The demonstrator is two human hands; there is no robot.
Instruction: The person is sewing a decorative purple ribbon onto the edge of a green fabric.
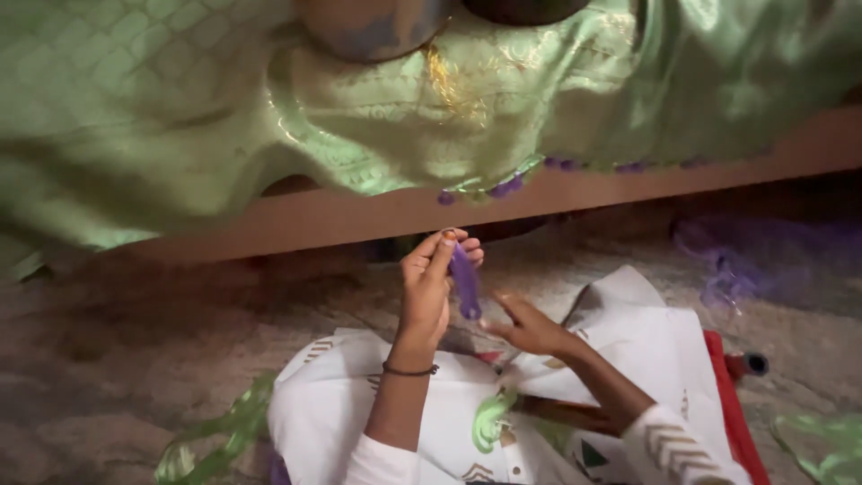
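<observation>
One wide sheet of pale green patterned fabric (180,117) fills the upper part of the view, draped over a long wooden bar (628,180) that runs across the frame and slopes up to the right. Small purple tassels (507,187) hang along the fabric's lower hem, just above the bar. Two rounded metal vessels (373,27) sit on top of the cloth at the upper edge, only partly in view.

Below the bar lies a mottled grey-brown floor (117,350). A loose heap of purple thread (754,256) rests on it at the right, well apart from the hands, and strips of shiny green material (215,440) lie at the lower left.

The person's lap is covered by a white printed garment (646,350), with a red edge (732,404) beside it on the right.

The left hand (429,287), with a dark band at its wrist, is raised just under the bar, its fingers pinched shut on the top of a short purple tassel (465,283) that hangs down from them. The right hand (530,328) is lower and just beside it, fingers loosely spread and reaching toward the tassel's bottom end; whether they touch it cannot be told.
</observation>
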